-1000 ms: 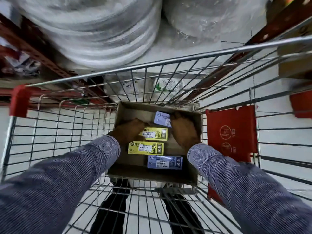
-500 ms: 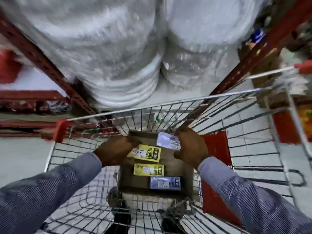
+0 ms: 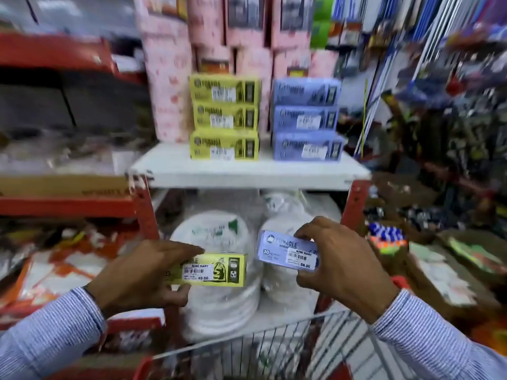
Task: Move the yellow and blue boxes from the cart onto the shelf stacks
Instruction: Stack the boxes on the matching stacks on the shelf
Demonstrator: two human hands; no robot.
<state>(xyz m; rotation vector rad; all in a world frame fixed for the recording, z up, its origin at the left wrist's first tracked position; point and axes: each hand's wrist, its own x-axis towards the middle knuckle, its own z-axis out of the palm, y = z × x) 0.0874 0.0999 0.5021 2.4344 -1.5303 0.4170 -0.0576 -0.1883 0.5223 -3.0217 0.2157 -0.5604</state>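
My left hand [image 3: 142, 272] grips a yellow box [image 3: 216, 270] by its left end, held level in front of the lower shelf. My right hand [image 3: 340, 264] grips a blue box [image 3: 288, 249] by its right end, slightly higher. On the white shelf [image 3: 247, 171] above stand a stack of three yellow boxes [image 3: 225, 117] and, to its right, a stack of three blue boxes [image 3: 306, 119]. Both held boxes are well below the stacks. The wire cart's front rim [image 3: 274, 333] shows at the bottom; its inside is out of view.
Pink packages [image 3: 208, 37] stand behind the stacks. Wrapped white plates [image 3: 219, 283] fill the lower shelf, between red uprights [image 3: 145, 209]. Cluttered goods [image 3: 452, 242] crowd the right side, and a cardboard box [image 3: 63, 185] sits on the left red rack.
Both hands lifted one box each out of the carton in the cart. My view swung up from the cart to the shelf with the two stacks.
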